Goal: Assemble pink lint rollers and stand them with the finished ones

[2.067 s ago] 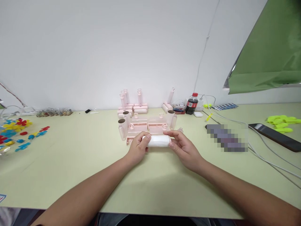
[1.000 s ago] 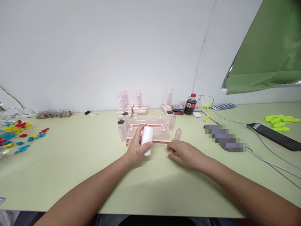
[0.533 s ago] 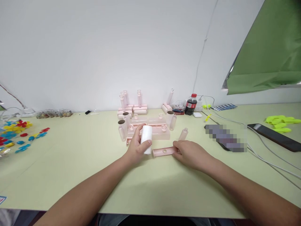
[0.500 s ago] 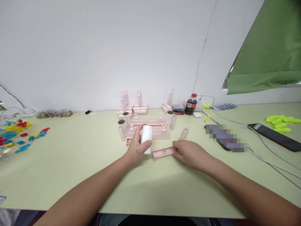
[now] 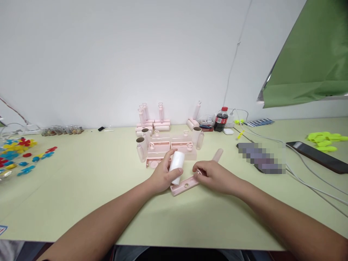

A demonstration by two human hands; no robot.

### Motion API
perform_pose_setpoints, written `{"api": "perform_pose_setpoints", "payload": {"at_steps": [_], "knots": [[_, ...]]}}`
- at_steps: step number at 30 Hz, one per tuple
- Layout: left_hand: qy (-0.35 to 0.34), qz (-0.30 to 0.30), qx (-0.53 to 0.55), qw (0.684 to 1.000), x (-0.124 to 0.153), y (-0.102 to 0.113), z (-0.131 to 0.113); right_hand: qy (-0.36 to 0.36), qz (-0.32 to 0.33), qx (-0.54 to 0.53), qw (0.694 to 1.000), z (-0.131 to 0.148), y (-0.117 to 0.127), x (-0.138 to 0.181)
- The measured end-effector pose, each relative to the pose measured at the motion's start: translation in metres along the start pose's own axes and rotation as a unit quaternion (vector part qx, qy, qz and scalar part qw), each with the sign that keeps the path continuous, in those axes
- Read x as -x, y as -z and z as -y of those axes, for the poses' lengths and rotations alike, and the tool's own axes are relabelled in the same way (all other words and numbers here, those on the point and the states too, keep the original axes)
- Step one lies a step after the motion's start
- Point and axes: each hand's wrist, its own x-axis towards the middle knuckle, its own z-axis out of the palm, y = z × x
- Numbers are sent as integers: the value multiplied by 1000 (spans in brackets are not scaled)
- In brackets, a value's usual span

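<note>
My left hand (image 5: 162, 176) is closed round a white roll (image 5: 176, 165), held tilted just above the table. My right hand (image 5: 214, 176) grips a pink lint-roller frame (image 5: 185, 185) by its right end, with the pink handle (image 5: 218, 155) sticking out behind the fingers. The frame's open trough faces up and its left end lies right under the white roll. Just behind both hands is a cluster of pink frames and covers (image 5: 168, 148) with cardboard tubes (image 5: 141, 146) standing at its sides.
Assembled pink rollers (image 5: 160, 119) stand by the wall, beside a cola bottle (image 5: 221, 119). Coloured plastic pieces (image 5: 16, 154) lie far left, neon green pieces (image 5: 326, 139) far right. A dark phone (image 5: 318, 156) and white cables (image 5: 304, 181) cross the right side of the pale green table (image 5: 81, 195).
My right hand let go of the white roll, took a pink frame from the cluster and drew it toward me. My left hand kept the roll and turned it upright, now over the frame's end.
</note>
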Motion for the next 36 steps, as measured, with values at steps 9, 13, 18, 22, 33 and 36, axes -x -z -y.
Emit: {"api": "perform_pose_setpoints", "payload": {"at_steps": [9,13,18,22,33,36], "knots": [[5,60,-19,998,0,0,-1,-93,47,-260,960,-6,-8,-6],[5,70,-27,997,1,0,-1,-113,50,-327,937,-6,-8,-9],[5,82,-17,996,0,1,0,-119,14,-364,924,-10,-9,-11],[2,107,15,994,0,-1,-1,-111,2,-390,914,-11,-13,-11],[-21,111,-65,991,5,-4,1,-86,52,-456,884,-23,-17,-16],[-38,96,-107,989,6,-3,0,-84,49,-458,884,-24,-17,-16]]}}
